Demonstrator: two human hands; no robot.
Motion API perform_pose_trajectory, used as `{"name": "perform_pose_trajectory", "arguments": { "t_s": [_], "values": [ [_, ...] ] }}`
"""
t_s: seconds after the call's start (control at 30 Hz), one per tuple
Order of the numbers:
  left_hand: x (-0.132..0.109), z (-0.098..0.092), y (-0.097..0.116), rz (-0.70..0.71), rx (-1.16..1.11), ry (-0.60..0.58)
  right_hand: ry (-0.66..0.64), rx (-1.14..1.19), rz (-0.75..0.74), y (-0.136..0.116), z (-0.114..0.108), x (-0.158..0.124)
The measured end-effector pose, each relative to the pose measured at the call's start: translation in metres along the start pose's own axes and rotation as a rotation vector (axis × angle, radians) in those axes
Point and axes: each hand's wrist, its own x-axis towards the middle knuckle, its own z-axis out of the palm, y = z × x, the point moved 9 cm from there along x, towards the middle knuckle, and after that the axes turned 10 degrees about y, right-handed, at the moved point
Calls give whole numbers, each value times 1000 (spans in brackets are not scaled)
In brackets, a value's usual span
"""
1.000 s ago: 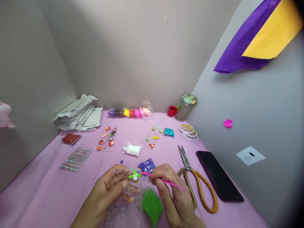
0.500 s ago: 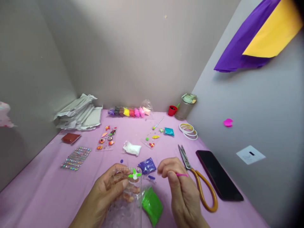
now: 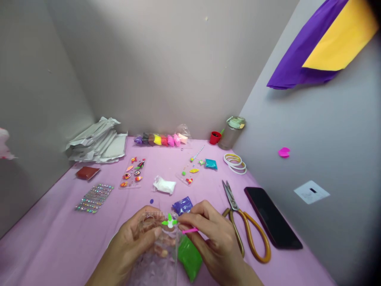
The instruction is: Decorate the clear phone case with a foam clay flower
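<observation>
Right hand (image 3: 212, 234) by clear case (image 3: 156, 268) edge, perhaps touching, scissors (image 3: 234, 206) near

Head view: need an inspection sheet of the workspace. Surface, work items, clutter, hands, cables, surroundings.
Surface: pink cloth, lightly creased.
Work items: green-and-white piece near the top right corner of a clear plastic panel; pink tool.
Clutter: scissors, blades slightly apart; phone; rhinestone sheet; green packet, partly hidden.
Left hand: grips the panel.
Right hand: holds the tool, fingertips close to the piece; contact unclear.
Cables: nothing seen.
Surroundings: grey walls; purple and yellow sheets at right.
</observation>
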Motion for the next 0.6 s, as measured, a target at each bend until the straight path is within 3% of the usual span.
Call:
{"name": "perform_pose_trajectory", "arguments": {
  "t_s": [0.4, 0.6],
  "values": [
    [0, 1, 1, 5, 39, 25, -6, -161, -141, -12, -1, 2],
    [-1, 4, 4, 26, 87, 1, -43, -163, -143, -14, 1, 2]
  ]
}}
